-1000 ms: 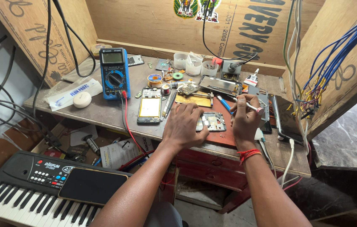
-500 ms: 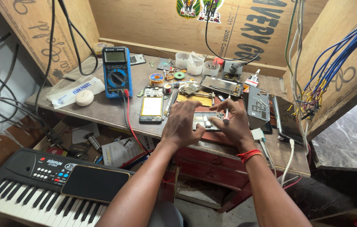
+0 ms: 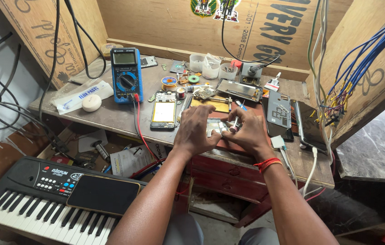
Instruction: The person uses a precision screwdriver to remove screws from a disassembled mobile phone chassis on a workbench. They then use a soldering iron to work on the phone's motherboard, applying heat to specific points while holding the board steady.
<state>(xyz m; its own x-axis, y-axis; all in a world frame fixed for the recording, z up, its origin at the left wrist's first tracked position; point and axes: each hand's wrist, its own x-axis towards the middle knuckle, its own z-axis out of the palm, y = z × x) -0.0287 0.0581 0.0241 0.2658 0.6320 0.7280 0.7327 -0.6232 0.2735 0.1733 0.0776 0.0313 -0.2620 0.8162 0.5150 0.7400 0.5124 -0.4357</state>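
Note:
My left hand (image 3: 197, 131) lies palm down over a small phone circuit board (image 3: 213, 125) at the front of the wooden bench (image 3: 115, 119), fingertips pressing on it. My right hand (image 3: 246, 131) sits right beside it, fingers curled around a small screwdriver (image 3: 235, 124) with a silver and dark handle, its tip pointing down at the board. Most of the board is hidden under both hands. An opened phone with a yellow battery (image 3: 164, 110) lies just left of my left hand.
A blue multimeter (image 3: 126, 75) with red lead stands at back left, beside a white tube (image 3: 81, 94) and round puck (image 3: 91, 103). Phone backs (image 3: 279, 113) and screens lie right, hanging wires (image 3: 337, 104) beyond. A keyboard (image 3: 42, 199) with a phone on it sits below left.
My right hand came in from the right, bringing the screwdriver over to the board until it met my left hand. The view has tilted slightly.

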